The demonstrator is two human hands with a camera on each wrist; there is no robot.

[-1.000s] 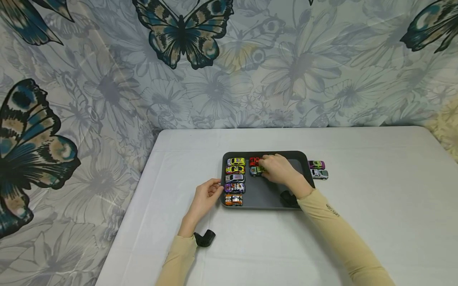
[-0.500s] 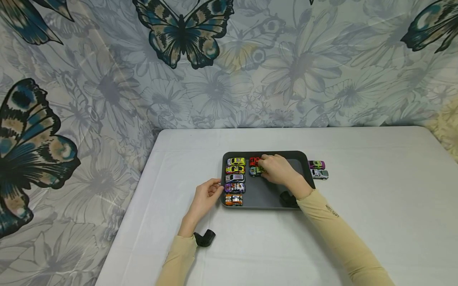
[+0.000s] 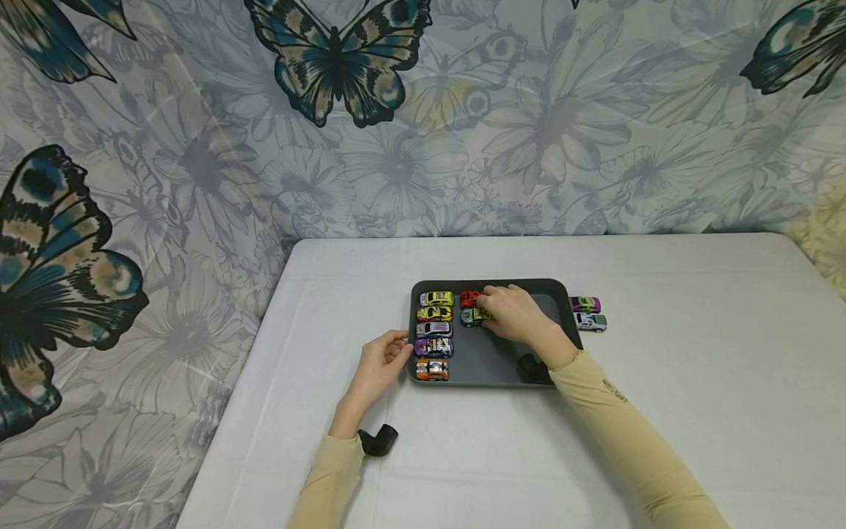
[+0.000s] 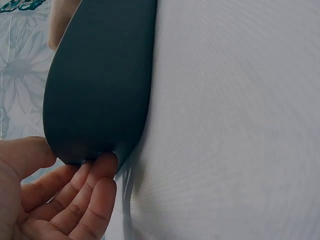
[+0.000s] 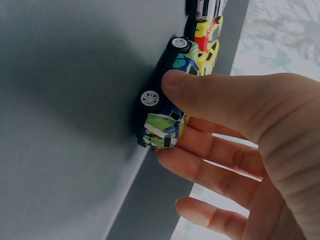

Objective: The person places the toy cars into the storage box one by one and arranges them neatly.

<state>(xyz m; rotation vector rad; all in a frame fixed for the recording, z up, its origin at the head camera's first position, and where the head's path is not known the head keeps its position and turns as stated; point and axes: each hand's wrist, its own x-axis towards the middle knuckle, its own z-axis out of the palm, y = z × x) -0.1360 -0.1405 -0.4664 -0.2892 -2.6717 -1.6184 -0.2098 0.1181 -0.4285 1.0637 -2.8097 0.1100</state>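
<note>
A dark grey baking tray (image 3: 489, 365) lies on the white table. My left hand (image 3: 380, 364) holds its left end, thumb and fingertips at the rim (image 4: 100, 80) in the left wrist view. In the tray my right hand (image 3: 515, 314) pinches a green and blue toy car (image 5: 162, 117), the thumb on its wheel side and fingers behind. This car sits just below a red toy car (image 3: 470, 298), which my right hand partly hides. A column of several toy cars runs down the tray's left side, from a yellow one (image 3: 436, 299) to an orange one (image 3: 432, 369).
Right of the tray, a purple and green toy car (image 3: 584, 304) and a white toy car (image 3: 590, 322) rest on the tablecloth (image 3: 694, 353). A black wrist camera (image 3: 379, 441) is strapped to the left wrist. Behind the table hangs a butterfly-patterned cloth (image 3: 548, 125).
</note>
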